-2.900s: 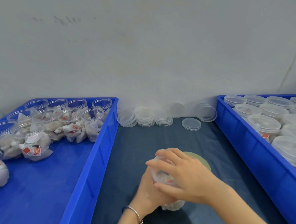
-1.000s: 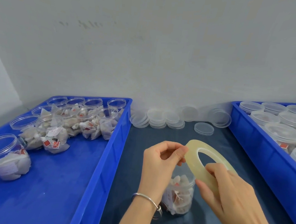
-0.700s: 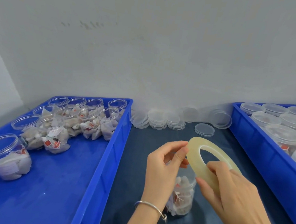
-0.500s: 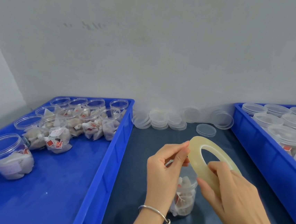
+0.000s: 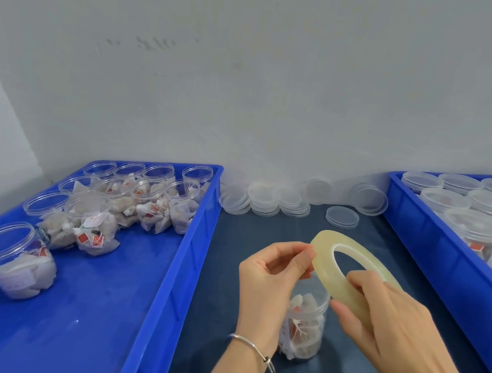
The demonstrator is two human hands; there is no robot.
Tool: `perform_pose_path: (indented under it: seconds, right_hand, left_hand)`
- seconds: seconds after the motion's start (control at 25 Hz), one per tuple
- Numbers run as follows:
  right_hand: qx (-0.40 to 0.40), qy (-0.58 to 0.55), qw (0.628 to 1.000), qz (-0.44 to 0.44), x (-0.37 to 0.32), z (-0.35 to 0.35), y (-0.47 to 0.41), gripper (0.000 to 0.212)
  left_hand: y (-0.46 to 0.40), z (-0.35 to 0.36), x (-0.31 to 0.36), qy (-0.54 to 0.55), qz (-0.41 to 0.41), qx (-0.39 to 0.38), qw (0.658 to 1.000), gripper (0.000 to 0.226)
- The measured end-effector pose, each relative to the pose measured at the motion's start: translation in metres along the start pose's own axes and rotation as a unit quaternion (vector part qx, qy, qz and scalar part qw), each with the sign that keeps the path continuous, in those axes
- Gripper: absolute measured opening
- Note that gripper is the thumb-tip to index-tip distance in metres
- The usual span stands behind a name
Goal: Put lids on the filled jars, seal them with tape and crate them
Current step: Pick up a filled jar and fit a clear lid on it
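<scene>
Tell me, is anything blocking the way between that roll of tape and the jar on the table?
Nothing visible does. The tape roll, gripped by the right hand, hangs just above the jar. The left hand pinches at the roll's edge beside the jar's top, not across it.

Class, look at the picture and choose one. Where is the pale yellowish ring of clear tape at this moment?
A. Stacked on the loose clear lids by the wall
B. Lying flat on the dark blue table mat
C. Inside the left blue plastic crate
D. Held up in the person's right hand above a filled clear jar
D: the pale yellowish ring of clear tape is gripped by the right hand, above the filled clear plastic jar, while the left hand pinches its edge.
</scene>
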State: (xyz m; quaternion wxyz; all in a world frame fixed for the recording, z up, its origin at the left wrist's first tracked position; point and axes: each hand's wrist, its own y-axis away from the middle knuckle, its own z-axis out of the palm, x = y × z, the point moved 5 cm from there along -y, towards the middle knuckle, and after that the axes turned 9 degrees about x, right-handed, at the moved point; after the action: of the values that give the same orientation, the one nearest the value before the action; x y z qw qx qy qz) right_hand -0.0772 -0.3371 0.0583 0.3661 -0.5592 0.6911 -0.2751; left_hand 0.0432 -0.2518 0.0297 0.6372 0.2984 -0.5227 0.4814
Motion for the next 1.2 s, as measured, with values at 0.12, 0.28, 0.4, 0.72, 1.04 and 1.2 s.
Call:
perform_pose_path:
  seconds: [0.12, 0.28, 0.4, 0.72, 1.04, 1.2]
  right_hand:
    - [0.01, 0.022, 0.999, -0.038, 0.001, -0.003, 0.001, 0.046]
    - [-0.003, 0.045, 0.998, -0.048, 0.001, -0.001, 0.002, 0.038]
    - [-0.015, 0.052, 0.998, 0.034, 0.011, 0.0, 0.002, 0.029]
    - [-0.022, 0.039, 0.999, 0.025, 0.003, -0.004, 0.002, 0.034]
    - [-0.021, 0.05, 0.999, 0.004, -0.002, -0.011, 0.003, 0.036]
    - [-0.023, 0.063, 0.998, 0.013, -0.004, -0.017, 0.0, 0.04]
  left_hand:
    - [-0.002, 0.003, -0.001, -0.012, -0.024, -0.011, 1.0, 0.011]
    - [0.001, 0.01, 0.004, -0.071, 0.021, -0.037, 0.997, 0.015]
    - [0.009, 0.012, 0.01, -0.08, 0.068, -0.067, 0.992, 0.012]
    - [0.007, 0.005, 0.017, -0.055, 0.116, -0.075, 0.989, 0.018]
    - [0.004, 0.004, 0.016, -0.084, 0.106, -0.072, 0.988, 0.024]
    - [0.007, 0.006, 0.016, -0.139, 0.125, -0.078, 0.979, 0.015]
